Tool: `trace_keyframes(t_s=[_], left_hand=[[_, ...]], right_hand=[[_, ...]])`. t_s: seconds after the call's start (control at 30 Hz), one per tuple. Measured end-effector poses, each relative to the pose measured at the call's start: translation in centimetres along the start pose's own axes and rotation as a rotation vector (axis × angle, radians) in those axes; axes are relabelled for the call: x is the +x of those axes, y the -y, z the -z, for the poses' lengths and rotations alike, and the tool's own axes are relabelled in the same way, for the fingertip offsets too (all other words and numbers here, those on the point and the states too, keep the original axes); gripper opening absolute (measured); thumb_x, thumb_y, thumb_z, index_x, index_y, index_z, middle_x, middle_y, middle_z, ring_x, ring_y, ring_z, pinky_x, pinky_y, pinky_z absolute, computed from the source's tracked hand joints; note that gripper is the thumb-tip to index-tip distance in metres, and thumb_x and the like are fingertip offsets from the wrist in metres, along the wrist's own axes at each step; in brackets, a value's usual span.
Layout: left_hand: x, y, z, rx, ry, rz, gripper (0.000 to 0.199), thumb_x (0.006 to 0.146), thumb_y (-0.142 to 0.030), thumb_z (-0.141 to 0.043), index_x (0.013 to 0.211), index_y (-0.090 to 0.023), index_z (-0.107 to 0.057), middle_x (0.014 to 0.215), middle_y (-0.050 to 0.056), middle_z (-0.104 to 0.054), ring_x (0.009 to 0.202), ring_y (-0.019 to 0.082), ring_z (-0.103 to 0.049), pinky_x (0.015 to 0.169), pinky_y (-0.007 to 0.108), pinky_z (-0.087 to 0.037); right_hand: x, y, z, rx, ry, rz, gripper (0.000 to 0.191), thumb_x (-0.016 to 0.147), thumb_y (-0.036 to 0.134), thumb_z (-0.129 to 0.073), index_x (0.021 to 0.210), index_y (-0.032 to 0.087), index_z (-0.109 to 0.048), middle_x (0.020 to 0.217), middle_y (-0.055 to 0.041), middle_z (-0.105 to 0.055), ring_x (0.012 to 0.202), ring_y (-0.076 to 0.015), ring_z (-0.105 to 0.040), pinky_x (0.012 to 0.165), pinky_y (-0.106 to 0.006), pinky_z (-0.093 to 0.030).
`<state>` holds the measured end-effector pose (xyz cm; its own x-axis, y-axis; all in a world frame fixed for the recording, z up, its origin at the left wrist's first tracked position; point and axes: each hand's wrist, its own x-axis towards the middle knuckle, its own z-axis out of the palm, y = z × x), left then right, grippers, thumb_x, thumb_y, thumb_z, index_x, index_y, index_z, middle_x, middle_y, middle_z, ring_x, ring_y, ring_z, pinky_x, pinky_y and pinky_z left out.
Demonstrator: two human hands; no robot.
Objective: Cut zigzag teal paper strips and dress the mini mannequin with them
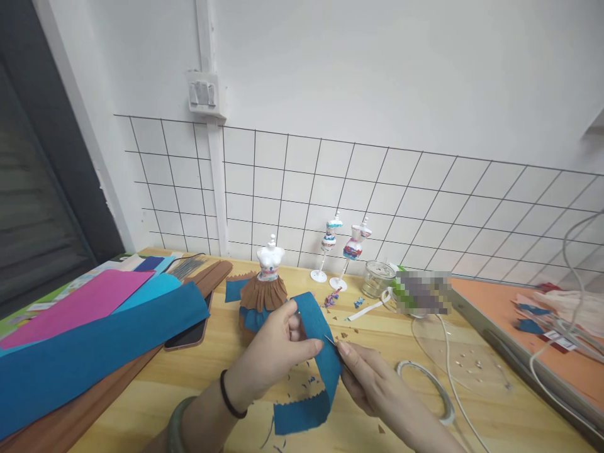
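Observation:
My left hand (276, 352) pinches a strip of blue crepe paper (314, 321) near its upper end. The strip curves down and bends back to the left at the bottom, where one edge is zigzag cut. My right hand (372, 374) grips a thin pointed metal tool (331, 341), its tip against the strip; most of it is hidden in the fingers. Just behind my left hand stands a small white mannequin torso (270, 258), wearing a brown ruffle (265, 294) over a blue layer (255, 319).
Coloured crepe sheets (108, 352) lie at the left, partly over a phone (189, 336). Two small mannequins (330, 242) (357, 242) and a glass jar (377, 280) stand behind. A tape roll (446, 396), a white cable (450, 358) and an orange tray (495, 314) lie to the right.

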<state>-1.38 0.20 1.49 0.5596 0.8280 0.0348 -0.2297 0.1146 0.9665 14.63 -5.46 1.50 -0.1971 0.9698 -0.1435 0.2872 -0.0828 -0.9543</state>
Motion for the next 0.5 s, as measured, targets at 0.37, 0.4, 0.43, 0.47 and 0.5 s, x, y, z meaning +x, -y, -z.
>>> trace_keyframes(t_s=[0.37, 0.4, 0.43, 0.47, 0.5], left_hand=[[0.3, 0.7, -0.8, -0.122, -0.031, -0.048, 0.035, 0.065, -0.015, -0.069, 0.095, -0.018, -0.05, 0.078, 0.001, -0.065, 0.08, 0.017, -0.061, 0.076, 0.031, -0.047], [0.3, 0.7, -0.9, -0.13, -0.036, -0.053, 0.036, 0.065, -0.016, -0.069, 0.096, -0.017, -0.05, 0.076, 0.001, -0.064, 0.08, 0.017, -0.061, 0.076, 0.032, -0.047], [0.3, 0.8, -0.9, -0.138, -0.04, -0.055, 0.037, 0.065, -0.016, -0.069, 0.097, -0.017, -0.051, 0.076, 0.0, -0.064, 0.08, 0.017, -0.061, 0.076, 0.032, -0.047], [0.3, 0.8, -1.0, -0.148, -0.042, -0.053, 0.038, 0.064, -0.017, -0.07, 0.097, -0.017, -0.051, 0.075, 0.0, -0.063, 0.08, 0.017, -0.061, 0.076, 0.032, -0.046], [0.3, 0.9, -1.0, -0.156, -0.048, -0.048, 0.04, 0.064, -0.017, -0.071, 0.099, -0.017, -0.051, 0.076, 0.0, -0.063, 0.081, 0.017, -0.061, 0.077, 0.032, -0.046]], right_hand=[[0.6, -1.0, -0.2, 0.076, -0.106, 0.036, 0.046, 0.085, 0.057, -0.034, 0.055, 0.022, -0.029, 0.044, 0.0096, -0.022, 0.04, -0.0074, -0.017, 0.04, -0.024, -0.012], [0.7, -1.1, -0.2, 0.084, -0.113, 0.032, 0.047, 0.085, 0.058, -0.034, 0.055, 0.022, -0.029, 0.044, 0.0097, -0.021, 0.04, -0.0075, -0.016, 0.04, -0.024, -0.011], [0.7, -1.1, -0.2, 0.09, -0.12, 0.03, 0.047, 0.084, 0.059, -0.035, 0.055, 0.022, -0.028, 0.043, 0.0098, -0.021, 0.039, -0.0075, -0.015, 0.04, -0.024, -0.011], [0.7, -1.1, -0.3, 0.095, -0.125, 0.029, 0.048, 0.084, 0.059, -0.035, 0.055, 0.022, -0.028, 0.043, 0.0097, -0.02, 0.039, -0.0076, -0.015, 0.04, -0.024, -0.011], [0.7, -1.1, -0.3, 0.096, -0.133, 0.032, 0.048, 0.083, 0.06, -0.035, 0.055, 0.022, -0.028, 0.043, 0.0097, -0.02, 0.039, -0.0078, -0.015, 0.04, -0.024, -0.011]])
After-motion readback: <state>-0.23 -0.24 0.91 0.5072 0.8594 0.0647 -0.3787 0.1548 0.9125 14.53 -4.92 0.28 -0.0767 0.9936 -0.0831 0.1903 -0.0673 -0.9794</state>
